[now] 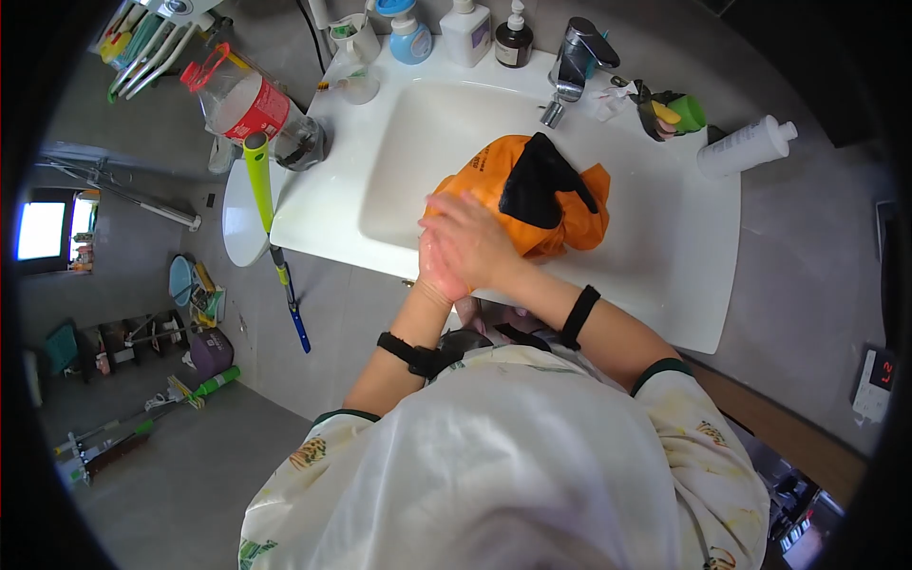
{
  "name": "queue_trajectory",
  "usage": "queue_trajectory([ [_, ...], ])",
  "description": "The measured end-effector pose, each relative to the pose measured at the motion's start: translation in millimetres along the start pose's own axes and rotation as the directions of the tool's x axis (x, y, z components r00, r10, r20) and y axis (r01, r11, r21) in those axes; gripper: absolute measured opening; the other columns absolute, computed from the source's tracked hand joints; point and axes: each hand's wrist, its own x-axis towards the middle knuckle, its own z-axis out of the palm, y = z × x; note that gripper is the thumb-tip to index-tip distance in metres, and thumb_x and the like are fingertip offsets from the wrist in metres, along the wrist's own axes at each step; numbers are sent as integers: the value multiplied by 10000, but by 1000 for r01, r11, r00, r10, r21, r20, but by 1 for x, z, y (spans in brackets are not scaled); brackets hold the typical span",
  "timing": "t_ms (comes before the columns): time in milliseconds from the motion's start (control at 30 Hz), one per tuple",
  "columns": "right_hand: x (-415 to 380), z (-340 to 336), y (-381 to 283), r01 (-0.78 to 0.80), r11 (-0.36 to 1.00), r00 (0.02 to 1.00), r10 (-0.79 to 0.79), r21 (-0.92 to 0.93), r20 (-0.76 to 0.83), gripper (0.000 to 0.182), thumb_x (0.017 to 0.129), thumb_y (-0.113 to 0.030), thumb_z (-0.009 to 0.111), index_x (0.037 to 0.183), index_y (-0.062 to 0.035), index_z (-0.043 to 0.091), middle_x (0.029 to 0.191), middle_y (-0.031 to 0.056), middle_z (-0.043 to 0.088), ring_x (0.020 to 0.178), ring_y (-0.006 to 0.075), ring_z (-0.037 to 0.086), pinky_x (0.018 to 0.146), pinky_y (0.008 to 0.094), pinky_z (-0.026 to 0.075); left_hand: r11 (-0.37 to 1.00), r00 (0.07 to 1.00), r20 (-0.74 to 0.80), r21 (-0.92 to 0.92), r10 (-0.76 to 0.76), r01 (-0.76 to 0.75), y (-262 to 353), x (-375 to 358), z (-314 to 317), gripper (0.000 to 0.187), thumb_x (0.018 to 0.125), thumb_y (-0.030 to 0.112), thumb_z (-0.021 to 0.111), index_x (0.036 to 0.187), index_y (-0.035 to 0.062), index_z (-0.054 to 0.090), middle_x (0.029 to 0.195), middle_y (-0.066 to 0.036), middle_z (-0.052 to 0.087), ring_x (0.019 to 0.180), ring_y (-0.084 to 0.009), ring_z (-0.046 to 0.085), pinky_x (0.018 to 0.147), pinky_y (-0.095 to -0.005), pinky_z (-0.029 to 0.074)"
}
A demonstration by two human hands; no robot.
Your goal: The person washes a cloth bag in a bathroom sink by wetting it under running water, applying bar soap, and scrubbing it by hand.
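Note:
My right hand (475,239) lies across my left hand (440,271) at the near left of the white sink (389,190). The right fingers are stretched out and laid flat, so that hand is open. Most of the left fingers are hidden beneath it, and the skin there looks wet. Just beyond the hands, a bunched orange garment (489,176) with a black patch (540,185) and small dark print rests in the basin. The right fingertips overlap its left edge in this view.
A chrome faucet (573,62) stands behind the basin. Along the back ledge are a blue pump bottle (410,43), a white bottle (466,36) and a brown bottle (514,43). A large plastic bottle (256,109) stands left, and a white bottle (746,147) right.

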Motion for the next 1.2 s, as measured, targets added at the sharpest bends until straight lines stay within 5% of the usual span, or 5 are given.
queue_trajectory([
  [100,0,5,11,-84,993,988,94,84,-124,167,864,-150,501,939,-32,593,955,150,571,926,342,535,830,433,430,704,981,-24,700,195,-122,-7,-3,4,496,984,380,281,1342,72,433,1356,-125,484,1238,-304,463,1068,-449,334],
  [467,-5,-25,46,-218,469,519,798,856,-305,161,790,-40,544,948,-31,508,750,76,516,669,165,517,637,299,444,695,1000,23,718,18,-29,38,16,-32,396,979,305,402,1291,72,476,1205,-90,592,1035,-236,594,919,-384,488],
  [567,-27,6,69,-564,581,549,795,587,-258,212,829,-89,551,1028,-20,530,828,106,576,760,244,576,735,347,471,-565,961,154,825,230,3,39,28,-28,291,893,88,572,1179,62,523,1112,-55,593,1021,-171,571,928,-323,464],
  [700,-44,43,-2,-409,725,806,572,555,-153,318,884,-90,504,1192,-14,520,1142,197,493,1096,366,467,1015,391,363,-985,923,350,-8,158,172,-3,38,-11,301,885,173,541,1154,41,514,1042,-115,551,1021,-248,543,890,-362,445],
  [1200,-11,4,3,-499,850,852,517,171,-83,434,921,-182,459,1285,51,442,1379,282,373,1291,429,345,1079,493,281,-995,824,567,83,-6,-64,3,17,-25,410,885,221,541,1243,43,450,1197,-137,504,1112,-266,497,961,-360,386],
])
